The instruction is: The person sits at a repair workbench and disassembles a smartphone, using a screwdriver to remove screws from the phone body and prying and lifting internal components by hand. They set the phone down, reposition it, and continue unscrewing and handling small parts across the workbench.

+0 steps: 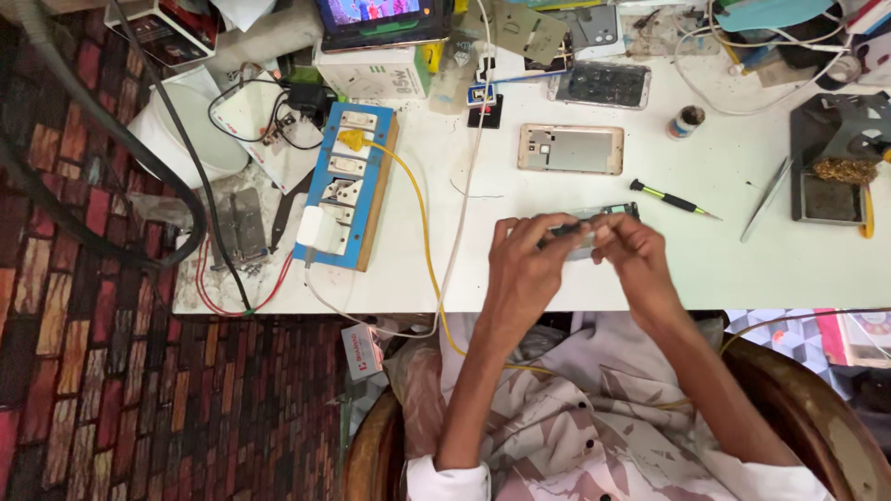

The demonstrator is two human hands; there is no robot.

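Note:
Both my hands hold an opened phone [594, 219] edge-on just above the white table [742, 269]. My left hand [529, 269] grips its left end with the fingers curled over it. My right hand [634, 255] pinches its right end. Most of the phone is hidden by my fingers. A gold phone back frame [570, 149] lies flat on the table beyond my hands. A green-and-black screwdriver [670, 199] lies to the right of the phone, and metal tweezers [767, 199] lie further right.
A blue power strip [345, 186] with a yellow cable [422, 232] lies at left. A soldering stand [835, 162] sits at far right. Another phone [600, 84], a small jar [687, 121], boxes and a tablet [371, 19] crowd the far edge. Brick floor at left.

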